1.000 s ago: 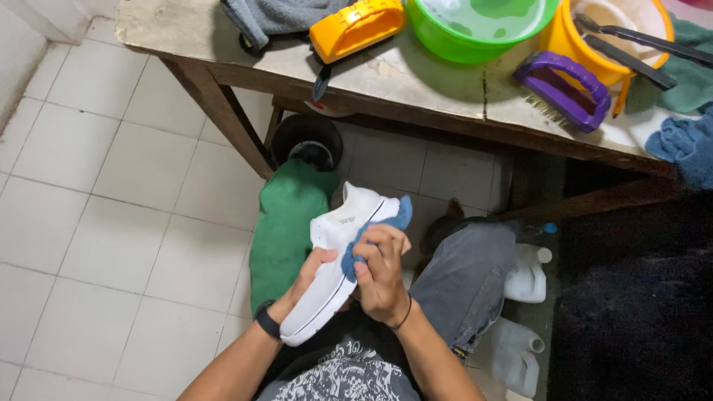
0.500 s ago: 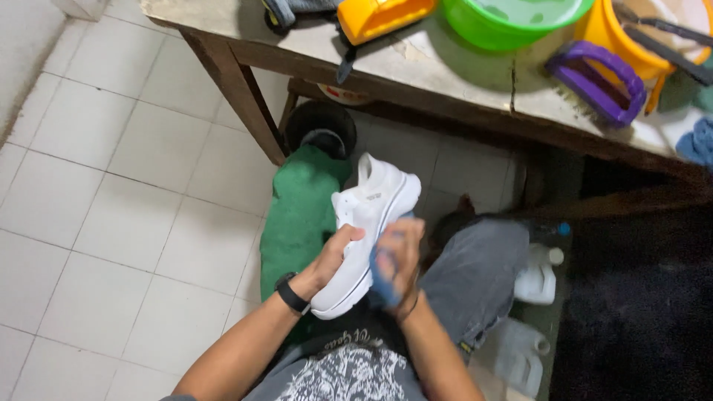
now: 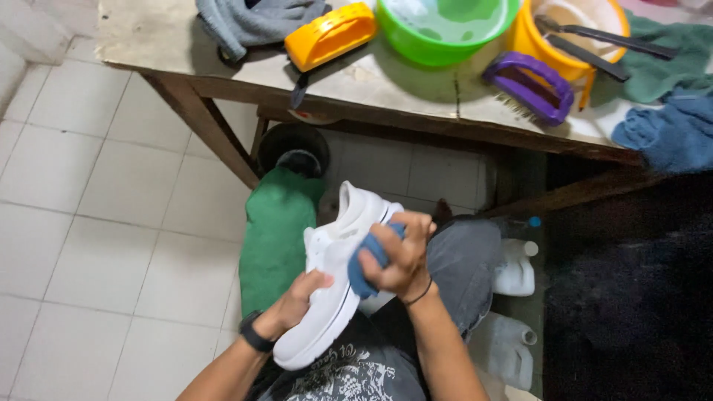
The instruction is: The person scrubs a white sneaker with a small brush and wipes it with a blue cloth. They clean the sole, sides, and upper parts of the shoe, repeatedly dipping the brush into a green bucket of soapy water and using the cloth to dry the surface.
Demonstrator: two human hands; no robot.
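Two white plastic jugs (image 3: 514,269) (image 3: 506,349) stand on the floor; a small dark label (image 3: 347,235) marks the white shoe.

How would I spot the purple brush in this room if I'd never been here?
Start at the worn wooden table along the top. Right of the green basin, just below the yellow bucket, lies the purple brush, near the table's front edge. It is the only purple thing, with a looped handle; the other handled scrubber is orange-yellow.

Two scrub brushes are seen, orange (image 3: 330,36) and purple (image 3: 529,86), plus one white shoe (image 3: 332,271), two white jugs (image 3: 514,269) and one green basin (image 3: 444,26).
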